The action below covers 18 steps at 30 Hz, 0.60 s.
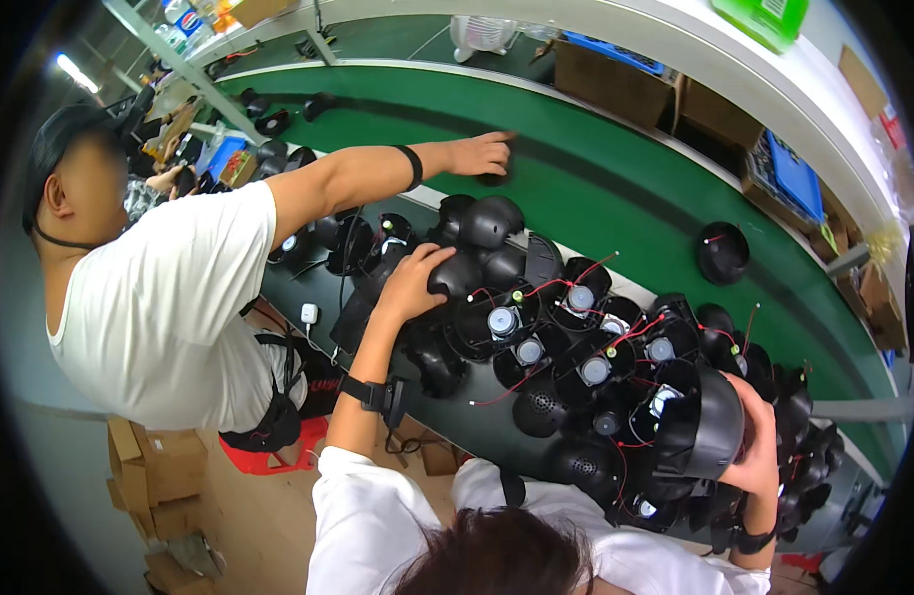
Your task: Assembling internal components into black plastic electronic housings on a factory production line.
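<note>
My right hand (pixel 757 441) is wrapped around the outer side of a black, rounded plastic housing (pixel 700 426), which it holds up over the pile. The inside of that housing is mostly turned from view. Further left, my left hand (pixel 412 285) curves its fingers and thumb around a smooth black dome shell (pixel 459 275) among other shells. Between my hands lie several black speaker housings with round silver speakers (pixel 503 320) and thin red wires (pixel 551 285). Perforated black domes (pixel 541 405) rest nearer to me.
A green conveyor belt (pixel 615 193) runs behind the pile, carrying a lone black shell (pixel 723 252). At left a co-worker in a white shirt (pixel 169 337) reaches over the belt, that person's hand (pixel 480 154) at a dark part. Cardboard boxes (pixel 610 84) line the far side, below a white shelf.
</note>
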Motion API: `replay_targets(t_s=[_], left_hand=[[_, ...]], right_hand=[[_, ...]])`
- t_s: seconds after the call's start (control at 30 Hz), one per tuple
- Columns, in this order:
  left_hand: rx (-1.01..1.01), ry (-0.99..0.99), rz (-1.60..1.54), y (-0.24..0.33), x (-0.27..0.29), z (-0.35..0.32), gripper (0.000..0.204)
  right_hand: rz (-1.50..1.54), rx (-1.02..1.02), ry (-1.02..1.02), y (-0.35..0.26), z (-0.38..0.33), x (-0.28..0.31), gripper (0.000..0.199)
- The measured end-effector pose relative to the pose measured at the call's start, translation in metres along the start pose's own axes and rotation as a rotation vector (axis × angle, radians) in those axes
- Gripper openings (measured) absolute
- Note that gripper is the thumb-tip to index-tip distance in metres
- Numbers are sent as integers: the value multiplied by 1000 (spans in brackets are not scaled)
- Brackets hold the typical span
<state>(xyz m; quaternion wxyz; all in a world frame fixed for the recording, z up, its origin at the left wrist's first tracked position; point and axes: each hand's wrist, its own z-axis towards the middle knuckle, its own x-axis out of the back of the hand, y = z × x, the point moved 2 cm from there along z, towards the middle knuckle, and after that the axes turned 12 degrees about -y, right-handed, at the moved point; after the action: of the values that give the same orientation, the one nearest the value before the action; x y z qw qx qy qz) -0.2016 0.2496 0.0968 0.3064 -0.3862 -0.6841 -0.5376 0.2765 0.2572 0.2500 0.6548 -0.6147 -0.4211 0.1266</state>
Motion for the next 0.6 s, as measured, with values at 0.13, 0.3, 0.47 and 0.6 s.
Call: replay_targets(t_s=[0.13,0.3,0.47,0.6], left_hand=[[-131,53,10,5,8,3,81],[-337,67,-81,62,63,31,71],[-374,3,146,129,31,7,57],[-336,290,-1,166,2,-26,39]], right_hand=[[-113,-26,72,-5,-2,-9,91],[-109,-43,116,6,-31,-12,95],[142,-167,377,31,-70,-37,107],[342,-325,511,62,-108,-63,99]])
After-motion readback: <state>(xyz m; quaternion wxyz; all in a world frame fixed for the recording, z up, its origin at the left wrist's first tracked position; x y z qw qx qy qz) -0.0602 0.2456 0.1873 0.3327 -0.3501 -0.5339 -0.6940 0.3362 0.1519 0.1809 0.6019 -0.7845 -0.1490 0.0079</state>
